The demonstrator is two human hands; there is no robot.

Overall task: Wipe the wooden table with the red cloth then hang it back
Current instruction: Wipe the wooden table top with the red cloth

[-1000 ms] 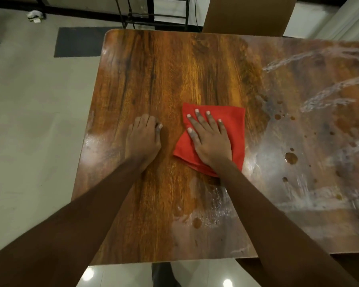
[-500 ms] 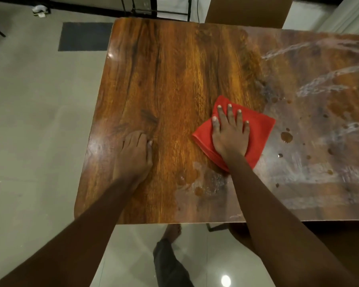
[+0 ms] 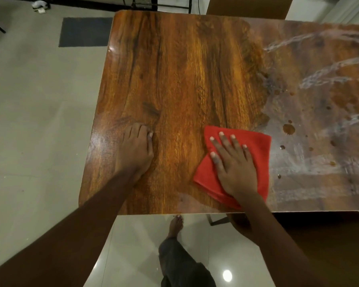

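- Nearest me, my bare foot point(image 3: 175, 224) stands on the glossy floor point(image 3: 133, 245), nearer than the red cloth point(image 3: 259, 148) and a little to its left.
- My right forearm crosses the near edge of the wooden desk point(image 3: 184, 69) and runs straight up onto the cloth.
- My right hand point(image 3: 234, 164) lies flat on the cloth, fingers straight and spread. The palm presses down and nothing is curled round the fabric.
- The cloth is folded to a rough square, flat on the desk close to its near edge.
- My left hand point(image 3: 136, 150) rests on bare wood well left of the cloth, fingers together, holding nothing; a brace, I judge.
- The coming stroke turns on this: the wet lies right of the cloth and beyond it. A brown drop point(image 3: 288, 129) sits just past its far right corner, with smaller drops and pale smears point(image 3: 319, 75) farther off.
- So I judge the right hand should push rightward and away.
- Wood left of the cloth looks dry.
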